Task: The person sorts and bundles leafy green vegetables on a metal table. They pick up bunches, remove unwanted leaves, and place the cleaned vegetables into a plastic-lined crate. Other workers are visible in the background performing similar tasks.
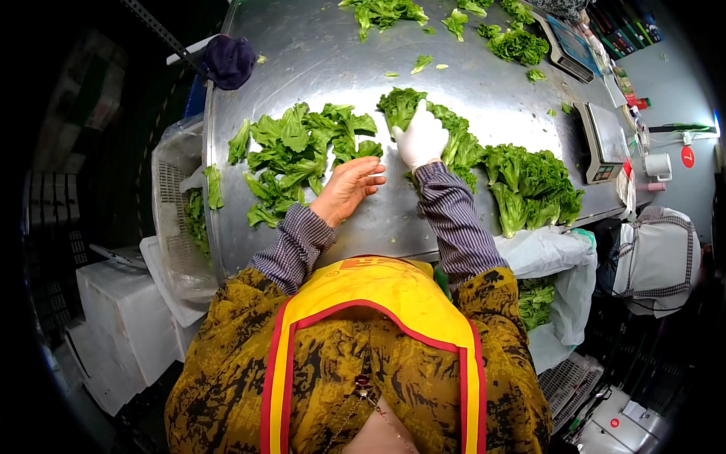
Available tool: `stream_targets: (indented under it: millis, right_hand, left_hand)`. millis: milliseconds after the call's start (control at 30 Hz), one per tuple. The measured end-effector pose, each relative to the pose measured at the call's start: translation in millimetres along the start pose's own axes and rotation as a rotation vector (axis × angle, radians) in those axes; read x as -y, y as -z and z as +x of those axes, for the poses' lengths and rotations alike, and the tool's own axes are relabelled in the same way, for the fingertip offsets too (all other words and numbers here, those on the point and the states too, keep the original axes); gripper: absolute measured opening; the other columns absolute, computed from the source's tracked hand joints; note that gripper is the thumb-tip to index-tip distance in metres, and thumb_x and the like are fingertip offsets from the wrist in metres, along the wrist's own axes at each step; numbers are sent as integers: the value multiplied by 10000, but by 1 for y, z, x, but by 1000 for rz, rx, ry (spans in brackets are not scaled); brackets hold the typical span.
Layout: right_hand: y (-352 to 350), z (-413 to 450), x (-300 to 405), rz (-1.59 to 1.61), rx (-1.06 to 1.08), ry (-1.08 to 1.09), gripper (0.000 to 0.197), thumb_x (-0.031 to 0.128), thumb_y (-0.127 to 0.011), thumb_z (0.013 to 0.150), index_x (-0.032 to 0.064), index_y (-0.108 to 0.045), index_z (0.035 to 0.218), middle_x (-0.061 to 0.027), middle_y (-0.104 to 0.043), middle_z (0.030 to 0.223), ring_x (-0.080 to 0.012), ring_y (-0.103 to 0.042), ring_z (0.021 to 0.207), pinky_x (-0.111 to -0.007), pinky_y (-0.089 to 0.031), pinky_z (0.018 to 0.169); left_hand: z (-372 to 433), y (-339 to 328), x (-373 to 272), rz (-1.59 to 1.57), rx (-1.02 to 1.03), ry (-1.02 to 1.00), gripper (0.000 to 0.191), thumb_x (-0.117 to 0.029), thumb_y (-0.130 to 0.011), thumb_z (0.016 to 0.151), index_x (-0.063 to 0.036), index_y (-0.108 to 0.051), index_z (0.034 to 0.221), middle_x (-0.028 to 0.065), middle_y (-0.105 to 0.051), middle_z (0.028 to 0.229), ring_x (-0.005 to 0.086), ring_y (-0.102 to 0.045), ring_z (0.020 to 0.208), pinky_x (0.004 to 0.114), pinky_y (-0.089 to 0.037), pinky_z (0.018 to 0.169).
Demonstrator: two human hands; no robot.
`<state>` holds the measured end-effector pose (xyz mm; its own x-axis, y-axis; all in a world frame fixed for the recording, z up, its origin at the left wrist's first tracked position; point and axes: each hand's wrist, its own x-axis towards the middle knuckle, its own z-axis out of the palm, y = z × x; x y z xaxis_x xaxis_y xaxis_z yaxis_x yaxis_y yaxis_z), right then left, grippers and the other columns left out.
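Note:
My right hand (422,138), in a white glove, is at a green lettuce head (401,106) on the metal table (391,227). Its thumb and forefinger lie about the head's lower part, and the other fingertips are hidden. Beside it, on the right, more lettuce (458,139) runs in a row. My left hand (350,187) is bare, palm turned towards the right hand, fingers slightly bent and holding nothing. Just left of it spreads a pile of loose lettuce leaves (295,147). Farther right, several lettuce heads (527,184) are stacked together near the front edge.
At the left edge stands a plastic-lined crate (176,227) with leaves inside. A white-lined container (573,289) of lettuce is at the right. Two scales (604,139) (570,48) stand along the right side. A dark cloth (228,61) lies on the far left corner. Lettuce (385,12) lies at the back.

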<state>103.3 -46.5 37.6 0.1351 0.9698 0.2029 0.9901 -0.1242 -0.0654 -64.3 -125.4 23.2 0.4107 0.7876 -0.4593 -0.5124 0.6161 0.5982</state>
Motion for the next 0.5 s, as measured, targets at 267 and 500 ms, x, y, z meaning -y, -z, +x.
stream_targets:
  millis: [267, 500]
  right_hand:
    - [-7, 20, -4, -91, 158, -65, 294, 291, -586, 828, 95, -657, 1035, -79, -561, 1125, -265, -496, 1078, -466, -373, 887]
    - [-9, 25, 5, -275, 110, -2, 486, 483, -643, 811, 113, -658, 1125, -119, -507, 1280, -285, -435, 1211, -487, -342, 953]
  left_hand:
    - [-10, -1, 5, 66, 22, 41, 381, -211, -652, 904, -18, -540, 1214, 82, -625, 1064, 177, -623, 925, 258, -495, 712]
    - [-6, 1, 7, 46, -12, -7, 377, -216, -655, 899, -29, -544, 1207, 77, -629, 1064, 180, -620, 920, 267, -485, 723]
